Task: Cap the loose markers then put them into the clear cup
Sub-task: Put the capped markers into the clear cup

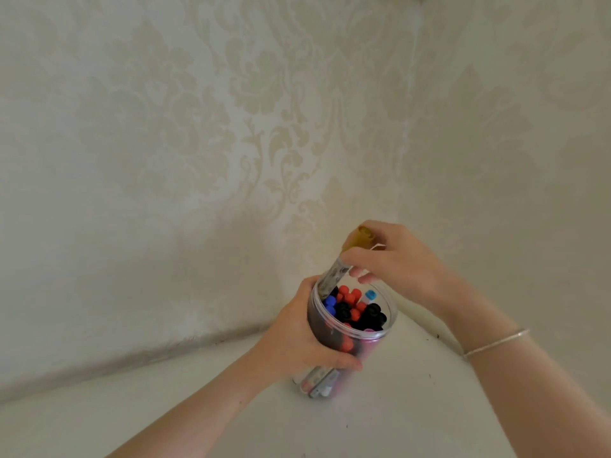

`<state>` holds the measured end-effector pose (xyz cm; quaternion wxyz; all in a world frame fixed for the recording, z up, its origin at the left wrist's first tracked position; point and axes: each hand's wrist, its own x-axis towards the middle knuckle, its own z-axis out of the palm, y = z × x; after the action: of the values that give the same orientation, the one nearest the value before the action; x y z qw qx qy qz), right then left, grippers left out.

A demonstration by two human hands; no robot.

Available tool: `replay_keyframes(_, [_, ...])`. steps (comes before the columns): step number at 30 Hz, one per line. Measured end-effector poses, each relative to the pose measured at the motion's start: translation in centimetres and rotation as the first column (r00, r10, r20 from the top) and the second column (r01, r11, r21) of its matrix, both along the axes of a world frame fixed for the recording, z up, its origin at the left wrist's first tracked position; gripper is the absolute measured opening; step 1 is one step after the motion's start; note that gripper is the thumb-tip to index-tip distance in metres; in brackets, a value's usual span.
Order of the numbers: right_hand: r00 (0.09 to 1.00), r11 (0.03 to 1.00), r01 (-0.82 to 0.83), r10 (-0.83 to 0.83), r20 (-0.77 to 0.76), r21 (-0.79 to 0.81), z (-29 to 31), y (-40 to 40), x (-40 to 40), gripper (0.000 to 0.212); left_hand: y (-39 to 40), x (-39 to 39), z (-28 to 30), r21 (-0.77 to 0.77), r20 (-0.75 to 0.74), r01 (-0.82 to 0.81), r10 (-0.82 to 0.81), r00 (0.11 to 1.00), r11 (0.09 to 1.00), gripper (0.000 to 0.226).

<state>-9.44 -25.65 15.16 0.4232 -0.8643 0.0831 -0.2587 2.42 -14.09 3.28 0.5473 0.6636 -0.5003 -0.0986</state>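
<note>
Nearest, on the white worktop [413,408]: left hand [297,338] wrapped around the clear cup [355,338], crowded with capped markers. Keep that grip firm. Beyond, right hand [396,259] pinching the gold-capped marker [347,256], lower end already inside the far rim. Steer into a gap, then let slide.

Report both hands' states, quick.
Left hand: closed around the clear cup, steadying it.
Right hand: pinching the yellow-capped marker, lower end inside the cup.
</note>
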Motion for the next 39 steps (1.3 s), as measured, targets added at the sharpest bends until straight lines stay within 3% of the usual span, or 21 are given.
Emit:
replay_keyframes(4, [0.939,0.991,0.081,-0.041,0.341,-0.105,-0.4,0.7,-0.3,0.011,0.5,-0.1,-1.3,-0.116,-0.013,-0.107,0.106,0.994,0.987,0.108])
replay_keyframes(6, [0.917,0.970,0.093,0.004,0.400,-0.223,-0.8,1.0,-0.6,0.014,0.7,-0.1,-1.6,-0.170,-0.010,-0.146,0.147,0.989,0.974,0.109])
replay_keyframes(9, [0.917,0.954,0.041,0.082,0.391,-0.298,-1.8,1.0,-0.4,0.016,0.8,-0.2,-1.6,-0.208,0.005,-0.158,0.163,0.987,0.965,0.108])
replay_keyframes(14, [0.905,0.989,-0.144,0.147,0.398,-0.037,-2.0,0.9,-0.3,0.013,1.2,-0.3,-1.7,-0.207,0.085,-0.133,0.153,0.985,0.969,0.110])
replay_keyframes(20, [0.818,0.960,-0.024,0.179,0.547,-0.278,-2.2,0.9,-1.1,0.020,1.3,-0.8,-1.3,-0.268,0.141,-0.143,0.186,0.972,0.953,0.108])
replay_keyframes(26, [0.732,0.957,-0.045,0.227,0.643,-0.286,-1.9,1.4,-1.8,0.018,1.6,-1.0,-0.7,-0.215,0.214,-0.124,0.171,0.962,0.969,0.113])
replay_keyframes(31, [0.769,0.943,-0.113,0.283,0.573,-0.314,-2.7,1.7,-1.9,0.013,1.9,-1.2,0.1,-0.153,0.214,-0.101,0.132,0.968,0.983,0.110])
replay_keyframes(37, [0.775,0.893,0.091,0.214,0.594,-0.440,-2.5,1.5,-2.5,0.015,2.1,-0.8,-0.7,-0.156,0.300,-0.141,0.183,0.936,0.978,0.110])
replay_keyframes(39, [0.758,0.914,0.038,0.236,0.608,-0.403,-2.5,1.6,-2.7,0.014,2.1,-0.8,-0.6,-0.165,0.299,-0.149,0.193,0.935,0.975,0.112])
